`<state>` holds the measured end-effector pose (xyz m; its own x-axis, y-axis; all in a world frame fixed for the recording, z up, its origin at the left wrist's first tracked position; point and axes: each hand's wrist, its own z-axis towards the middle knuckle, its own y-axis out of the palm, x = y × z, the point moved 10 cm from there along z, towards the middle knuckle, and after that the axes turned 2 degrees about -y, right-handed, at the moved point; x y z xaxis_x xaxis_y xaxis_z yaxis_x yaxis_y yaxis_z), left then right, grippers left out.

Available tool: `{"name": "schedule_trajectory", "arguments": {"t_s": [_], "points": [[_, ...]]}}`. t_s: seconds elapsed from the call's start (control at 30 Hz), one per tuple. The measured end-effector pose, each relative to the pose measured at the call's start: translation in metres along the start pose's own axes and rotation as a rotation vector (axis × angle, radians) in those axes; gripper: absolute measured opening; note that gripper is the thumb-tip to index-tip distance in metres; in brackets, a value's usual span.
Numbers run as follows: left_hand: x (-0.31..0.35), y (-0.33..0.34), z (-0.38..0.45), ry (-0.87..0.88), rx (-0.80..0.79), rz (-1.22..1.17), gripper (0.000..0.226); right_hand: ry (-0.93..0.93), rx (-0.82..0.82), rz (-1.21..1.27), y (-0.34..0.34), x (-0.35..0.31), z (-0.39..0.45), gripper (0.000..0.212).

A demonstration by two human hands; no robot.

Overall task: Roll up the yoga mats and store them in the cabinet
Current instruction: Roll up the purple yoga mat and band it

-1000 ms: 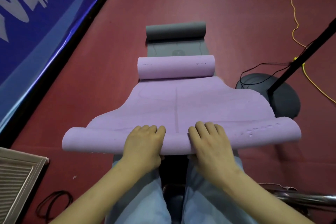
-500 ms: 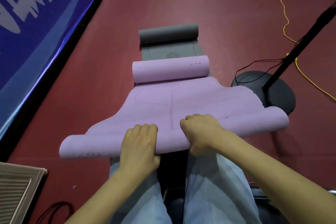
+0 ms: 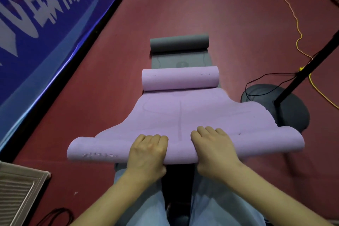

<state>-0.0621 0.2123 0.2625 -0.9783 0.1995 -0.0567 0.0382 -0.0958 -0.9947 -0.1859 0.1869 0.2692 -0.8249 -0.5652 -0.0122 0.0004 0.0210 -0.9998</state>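
The purple yoga mat (image 3: 180,115) is lying along the red floor (image 3: 220,14), running straight away from both hands, and its near end is curling up into a loose roll (image 3: 95,149) right under them. The left hand (image 3: 147,152) and the right hand (image 3: 213,147) are sitting side by side on top of that roll, close together near its middle, with the printed centre line of the mat passing between them. Both hands are gripping: the fingers are curling over the far side of the roll and pressing into it, likely so the turn is staying tight and even across the width. Beyond the hands, the far end of the same mat is sitting as a second roll (image 3: 180,79), probably curl left over from storage. Further out still, a grey mat (image 3: 179,43) is lying partly rolled on the same line, its flat part reaching under the purple one; it is looking like the one to do after this. To the right of the right hand, a dark round stand base (image 3: 286,108) with its pole and cables is sitting just beside the mat's edge, which could be catching the roll's end. No cabinet is showing, so storing is looking far off.
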Motion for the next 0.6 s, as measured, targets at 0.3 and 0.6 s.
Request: {"name": "schedule_trajectory", "arguments": {"t_s": [0.3, 0.6], "points": [[-0.005, -0.001, 0.033, 0.033, -0.284, 0.034, 0.031, -0.003, 0.241, -0.105, -0.007, 0.005, -0.002, 0.05], [-0.015, -0.005, 0.026, 0.0, -0.001, -0.11, 0.052, -0.093, -0.21, 0.031, -0.006, 0.011, 0.034, 0.047]]}}
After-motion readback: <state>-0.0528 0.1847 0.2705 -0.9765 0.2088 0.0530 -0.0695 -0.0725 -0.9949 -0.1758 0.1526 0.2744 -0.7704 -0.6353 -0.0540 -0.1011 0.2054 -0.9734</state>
